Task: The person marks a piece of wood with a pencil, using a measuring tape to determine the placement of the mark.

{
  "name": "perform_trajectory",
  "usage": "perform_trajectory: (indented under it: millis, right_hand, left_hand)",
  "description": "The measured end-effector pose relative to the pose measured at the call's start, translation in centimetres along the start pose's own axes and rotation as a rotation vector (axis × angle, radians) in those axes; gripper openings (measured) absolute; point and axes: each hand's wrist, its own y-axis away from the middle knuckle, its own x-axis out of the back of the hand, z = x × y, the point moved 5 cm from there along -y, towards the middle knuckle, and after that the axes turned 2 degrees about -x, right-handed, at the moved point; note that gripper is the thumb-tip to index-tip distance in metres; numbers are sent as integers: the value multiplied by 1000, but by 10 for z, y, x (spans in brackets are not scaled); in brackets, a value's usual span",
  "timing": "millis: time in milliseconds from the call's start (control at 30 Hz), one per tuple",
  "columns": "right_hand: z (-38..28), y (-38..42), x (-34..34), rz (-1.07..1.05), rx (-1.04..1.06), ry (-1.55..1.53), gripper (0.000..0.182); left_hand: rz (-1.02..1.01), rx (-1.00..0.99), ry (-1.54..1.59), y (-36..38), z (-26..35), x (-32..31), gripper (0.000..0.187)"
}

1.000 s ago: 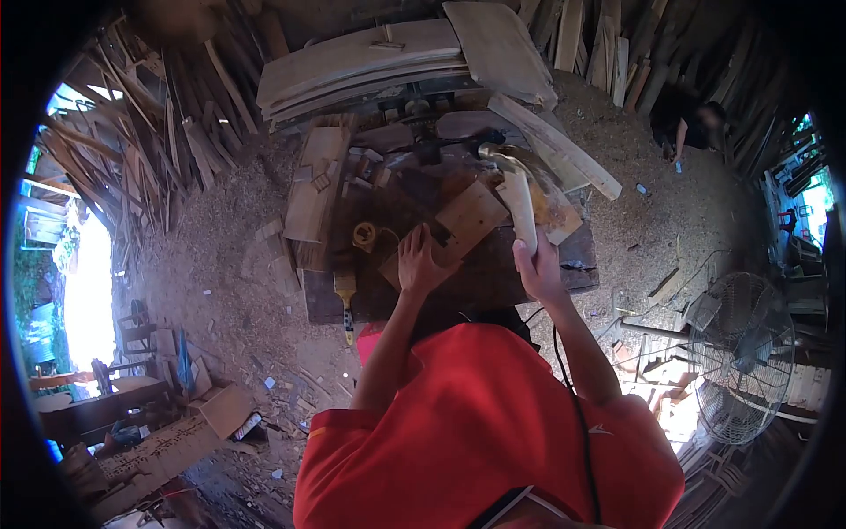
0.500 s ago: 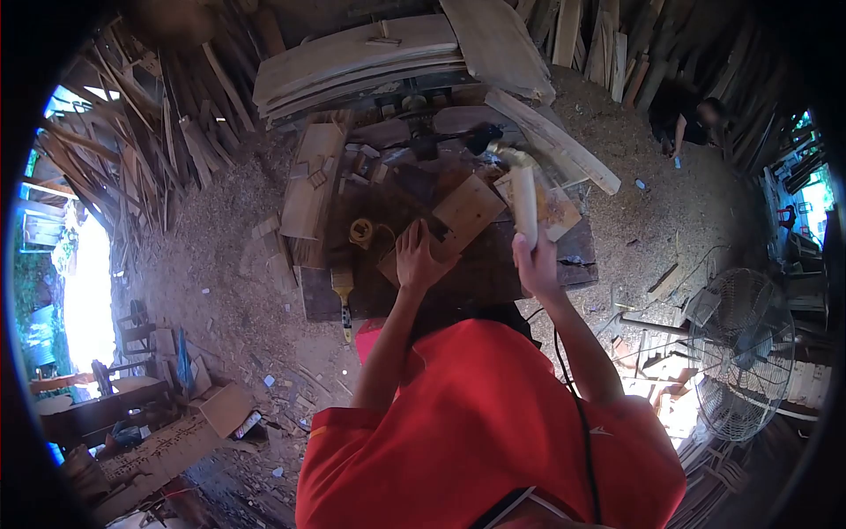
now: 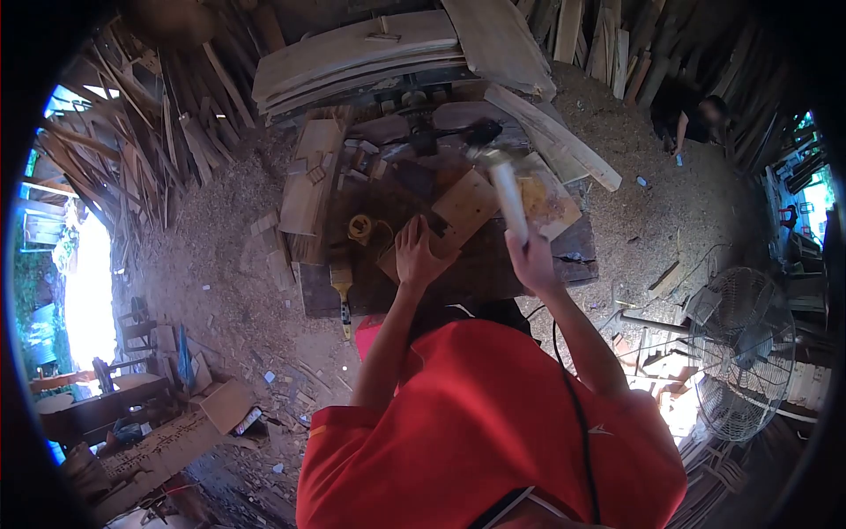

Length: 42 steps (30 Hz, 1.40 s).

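My right hand (image 3: pixel 531 262) is wrapped round the pale wooden handle of a hammer (image 3: pixel 508 201); its head, at the far end, is smeared by motion. The hammer stands over the right part of a flat wooden board (image 3: pixel 467 203). My left hand (image 3: pixel 420 253) lies on the near end of this board, palm down with fingers stretched out. A dark notch or patch shows on the board beside those fingertips. Left of that hand are a yellow tape measure (image 3: pixel 359 229) and a paintbrush (image 3: pixel 342 280) at the edge of the dark worktable (image 3: pixel 319 295).
Planks (image 3: pixel 361 57) are stacked behind the worktable, and a long board (image 3: pixel 564 141) slants at its right. Small wood blocks (image 3: pixel 366 163) lie at the back left. A caged fan (image 3: pixel 743 353) stands at right. Another person (image 3: pixel 683 119) crouches at the far right.
My right hand and the hammer have shifted slightly to the left, and the hammer leans further left. My left hand stays in place on the board.
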Motion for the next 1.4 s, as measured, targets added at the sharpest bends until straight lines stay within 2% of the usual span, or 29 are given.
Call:
perform_trajectory:
  millis: [67,100,200,300,400,433,533,567,667,767,867,933,967,1133,1400]
  right_hand:
    - [26,4,-18,-135,8,305,39]
    - [21,0,-22,-177,-11,311,44]
    - [-13,-6,-1,-85,3,141,39]
    - [-59,-7,22,-11,-93,-49,34]
    - [-7,-5,-1,57,-55,-151,31]
    - [-16,-3,-1,80,67,-42,34]
    - [39,6,-29,-137,-26,321,42]
    - [43,11,-28,-118,-60,204,50]
    - [35,16,-18,-205,-277,35,53]
    - [63,18,-19,-127,-223,55,52]
    - [69,28,-24,-159,-395,-43,36]
    - [81,38,-34,-128,-467,-180,35]
    - [87,42,-37,-110,-501,-249,35]
    - [89,46,-44,-178,-574,-405,35]
    - [91,49,-48,-139,-551,-395,38]
  left_hand:
    - [24,-7,9,-2,1,2,106]
    - [36,-12,16,-2,2,3,106]
    - [42,-18,13,-5,1,0,105]
    - [27,-7,10,4,2,1,105]
    - [28,-8,6,-1,2,1,104]
    - [28,-5,5,-1,2,0,104]
    - [57,-38,30,-1,1,-1,105]
    - [48,-37,28,0,0,-1,104]
    - [28,-23,33,0,1,-1,104]
    - [-10,-12,54,-4,3,-1,103]
    - [-41,-52,76,-13,8,-7,104]
    - [-45,-146,126,-25,16,-16,105]
    - [-75,-163,118,-32,25,-12,99]
    - [-27,-244,61,-44,30,-40,78]
    - [42,-258,33,-40,32,-36,66]
